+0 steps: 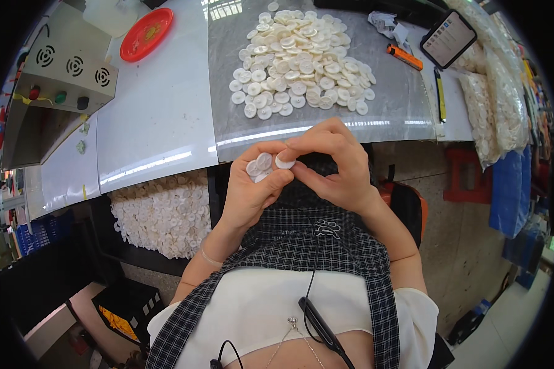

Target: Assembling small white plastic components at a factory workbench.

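My left hand (243,197) is curled round a few small white plastic discs (260,165), which rest in its palm. Between the fingertips of both hands sits another white disc (284,162) with a ridged edge, tilted on its side. The thumb and bent fingers of my right hand (345,163) pinch in close to it; whether they hold anything else is hidden. Both hands are in front of the table's near edge, above my lap. Beyond them a large heap of round cream-white discs (301,61) is spread on the grey tabletop.
Below the table on the left is a black bin of white pieces (163,215). A grey machine with buttons (68,74) and a red plate (146,35) stand at the left. To the right lie an orange marker (404,57), a yellow-black cutter (440,95), a phone (448,39) and clear bags (481,117).
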`<state>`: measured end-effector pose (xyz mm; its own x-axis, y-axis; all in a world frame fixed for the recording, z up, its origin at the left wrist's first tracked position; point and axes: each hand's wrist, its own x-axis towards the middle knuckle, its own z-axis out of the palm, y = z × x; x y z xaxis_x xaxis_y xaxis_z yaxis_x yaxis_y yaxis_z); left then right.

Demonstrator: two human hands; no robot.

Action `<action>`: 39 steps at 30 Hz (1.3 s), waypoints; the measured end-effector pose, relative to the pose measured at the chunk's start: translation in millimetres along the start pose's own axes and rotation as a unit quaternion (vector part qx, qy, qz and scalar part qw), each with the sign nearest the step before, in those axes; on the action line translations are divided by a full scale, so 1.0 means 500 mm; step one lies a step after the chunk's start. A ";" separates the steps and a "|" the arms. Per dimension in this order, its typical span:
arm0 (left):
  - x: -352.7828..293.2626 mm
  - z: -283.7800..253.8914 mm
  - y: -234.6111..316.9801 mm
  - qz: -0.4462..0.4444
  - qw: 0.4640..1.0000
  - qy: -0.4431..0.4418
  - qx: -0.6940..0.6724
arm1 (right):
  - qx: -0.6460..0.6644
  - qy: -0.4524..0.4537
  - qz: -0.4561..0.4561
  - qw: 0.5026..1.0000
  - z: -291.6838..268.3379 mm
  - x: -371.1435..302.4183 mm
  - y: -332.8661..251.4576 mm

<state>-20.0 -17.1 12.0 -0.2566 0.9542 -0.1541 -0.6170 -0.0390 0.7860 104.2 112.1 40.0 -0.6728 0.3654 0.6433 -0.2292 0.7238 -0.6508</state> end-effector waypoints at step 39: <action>0.008 0.009 -0.005 0.078 0.990 0.084 0.083 | 0.232 0.053 0.289 0.927 0.031 -0.010 0.002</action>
<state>-16.3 -11.7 11.8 -0.4676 0.8772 -0.1092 -0.4321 -0.1191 0.8939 96.6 101.9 30.0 -0.7107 0.6868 0.1527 -0.1459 0.0684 -0.9869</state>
